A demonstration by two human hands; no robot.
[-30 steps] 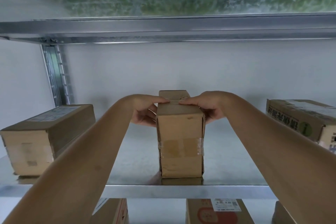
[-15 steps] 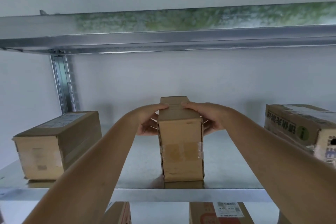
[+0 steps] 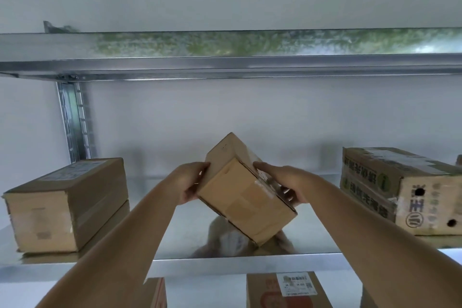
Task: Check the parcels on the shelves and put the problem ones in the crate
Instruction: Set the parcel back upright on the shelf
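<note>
A: State the grip condition, beginning at the fingers.

B: The left hand [image 3: 191, 184] has its fingers curled round the left side of the small parcel [image 3: 246, 197], thumb on the upper edge. The right hand [image 3: 283, 182] grips the opposite side, its fingers wrapped over the taped face. Both hands hold the same item.

A: Position of the parcel?

B: Tilted, top end leaning left and away, one lower corner pointing down. It sits above the metal shelf [image 3: 225, 264]; whether that corner touches the shelf cannot be determined. A clear tape band crosses its near face.

A: Supporting surface and surroundings?

B: The shelf is galvanised sheet, reflective enough to mirror the parcel. A slotted steel upright [image 3: 72, 122] stands at rear left, carrying the upper shelf beam [image 3: 225, 67]. Behind is a plain white wall [image 3: 225, 120].

A: Other items stored?

B: A long brown box [image 3: 67, 205] lies at left with a label on top. A printed carton [image 3: 400, 190] with green markings lies at right. On the tier below, a labelled box [image 3: 287, 290] is partly visible, with further box tops either side.
</note>
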